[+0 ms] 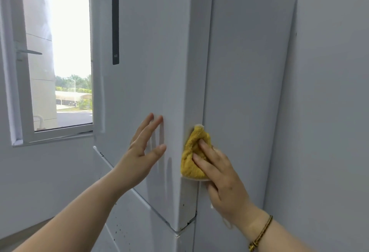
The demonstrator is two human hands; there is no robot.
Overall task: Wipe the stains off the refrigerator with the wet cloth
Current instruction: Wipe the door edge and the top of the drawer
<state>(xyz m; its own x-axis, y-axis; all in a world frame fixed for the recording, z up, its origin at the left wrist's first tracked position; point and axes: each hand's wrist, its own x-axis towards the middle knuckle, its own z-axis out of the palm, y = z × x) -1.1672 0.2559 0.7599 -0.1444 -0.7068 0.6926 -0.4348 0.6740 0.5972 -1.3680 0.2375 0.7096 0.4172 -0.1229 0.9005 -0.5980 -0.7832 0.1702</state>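
Refrigerator (pixel 151 51) corner, head view. The cabinet's top and foot were cut off by the frame, and both forearms ran out of the lower edge. The lower right part of the yellow cloth (pixel 192 151) was hidden under the fingers of the right hand (pixel 221 179), and the surface beneath the cloth could not be seen. Small dark specks (pixel 119 229) on the lower door were too fine to identify.

The cloth lay bunched against the right side of the vertical front edge, where the door met the side wall of the cabinet. The right hand pressed it there with fingers laid out nearly straight; a bracelet (pixel 260 233) circled that wrist. The left hand (pixel 143 153) was spread wide, its fingertips on the door face just left of the same edge, near the cloth but apart from it. A dark vertical panel (pixel 115 21) sat high on the door, and a window (pixel 60 51) stood to the left.
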